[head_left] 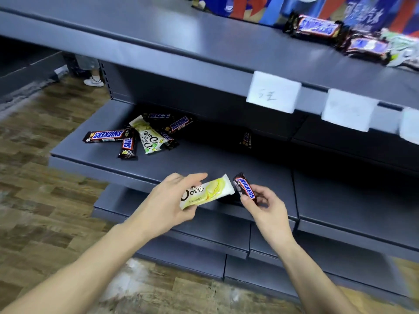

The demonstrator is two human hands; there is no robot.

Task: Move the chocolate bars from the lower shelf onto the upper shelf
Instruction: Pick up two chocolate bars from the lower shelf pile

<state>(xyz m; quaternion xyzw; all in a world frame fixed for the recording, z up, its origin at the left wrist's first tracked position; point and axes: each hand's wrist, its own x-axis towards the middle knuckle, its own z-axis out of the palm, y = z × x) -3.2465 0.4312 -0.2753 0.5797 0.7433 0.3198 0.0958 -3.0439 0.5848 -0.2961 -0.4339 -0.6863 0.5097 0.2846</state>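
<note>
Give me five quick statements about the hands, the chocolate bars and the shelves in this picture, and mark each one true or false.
1. The left hand holds a white and yellow Dove bar. True.
2. The right hand is empty. False: it grips a Snickers bar.
3. Several bars lie in a loose pile on the lower shelf. True.
4. The upper shelf has no chocolate on it. False: Snickers bars already lie at its right end.
5. The two held bars rest flat on the lower shelf. False: both are held up in front of it.
</note>
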